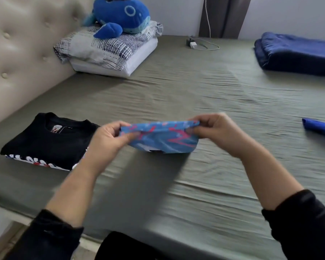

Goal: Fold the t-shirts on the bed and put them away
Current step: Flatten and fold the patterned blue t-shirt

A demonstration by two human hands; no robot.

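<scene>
A light blue t-shirt with a pink print is folded small and held just above the grey-green bed sheet. My left hand pinches its left end and my right hand pinches its right end, both along the upper edge. A black t-shirt lies folded flat on the bed to the left, its collar toward the headboard. At the right edge lies a piece of bright blue cloth, only partly in view.
A patterned pillow with a blue plush whale sits by the padded beige headboard. A folded dark blue blanket lies at the far right. A charger and cable rest at the far edge.
</scene>
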